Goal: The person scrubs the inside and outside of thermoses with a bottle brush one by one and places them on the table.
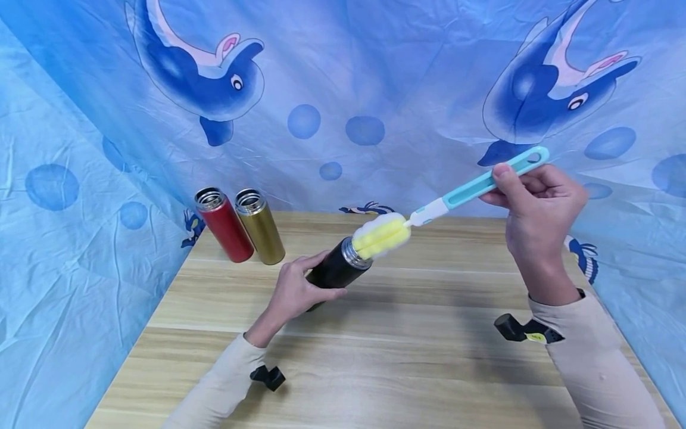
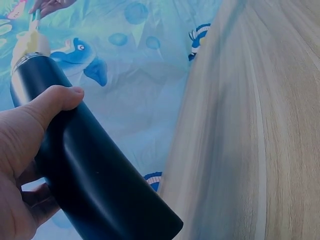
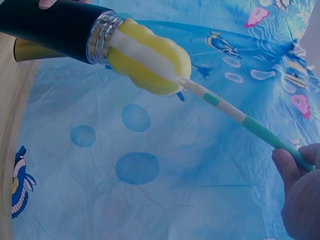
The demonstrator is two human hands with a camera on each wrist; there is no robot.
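Note:
A black thermos bottle (image 1: 334, 268), lidless with a bare metal threaded neck, is tilted with its mouth up and to the right. My left hand (image 1: 300, 289) grips its body; the left wrist view shows the thumb lying across the black bottle (image 2: 95, 165). A bottle brush (image 1: 471, 186) with a teal and white handle is pinched by my right hand (image 1: 543, 217). Its yellow and white sponge head (image 3: 150, 57) is at the bottle's mouth, with most of the sponge outside the neck. Whether the sponge's tip is inside the neck is hard to tell.
A red bottle (image 1: 225, 226) and a gold bottle (image 1: 261, 227), both lidless, stand side by side at the table's back left. The wooden table (image 1: 375, 369) meets a blue curtain (image 1: 375, 71) with dolphins behind it. Black cameras sit on both wrists.

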